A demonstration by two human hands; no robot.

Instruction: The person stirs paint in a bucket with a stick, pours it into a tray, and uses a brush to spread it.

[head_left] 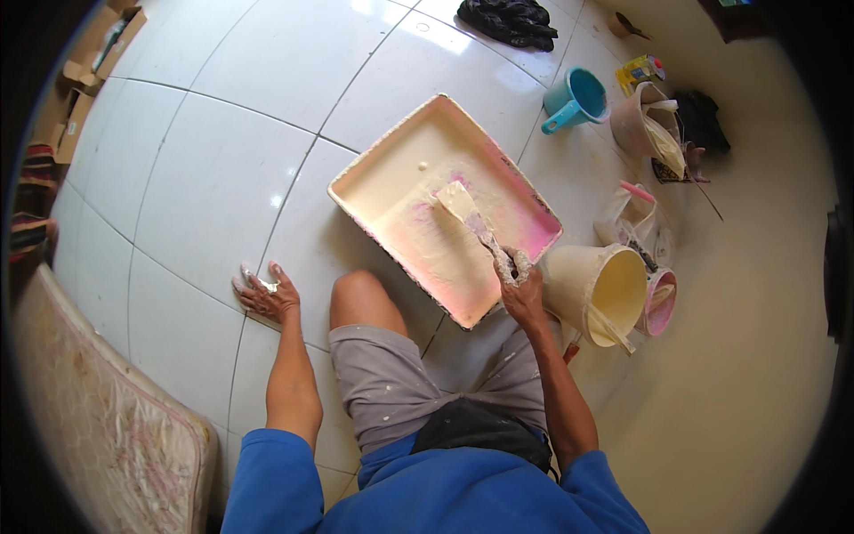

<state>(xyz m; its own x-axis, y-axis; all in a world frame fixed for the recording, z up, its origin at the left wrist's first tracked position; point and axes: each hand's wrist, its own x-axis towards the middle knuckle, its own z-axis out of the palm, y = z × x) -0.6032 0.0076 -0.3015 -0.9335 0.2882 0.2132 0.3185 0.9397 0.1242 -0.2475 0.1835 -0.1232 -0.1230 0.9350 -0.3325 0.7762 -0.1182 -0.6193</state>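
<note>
A wide putty knife, its blade coated in cream paste, slants over a shallow rectangular tray. My right hand, with paste crusted on the fingers, is closed round its handle at the tray's near right side. The tray holds cream-coloured paste, with pink stains along its right wall and in the middle. To the left, my left hand has its fingers spread at the tiled floor. White paste marks its thumb and fingers, and it holds nothing that I can see.
At right stand a cream bucket with a stick in it, a small pink bucket, a teal dipper and another paste-stained bucket. A black bag lies far off. A mattress leans at left, near cardboard boxes.
</note>
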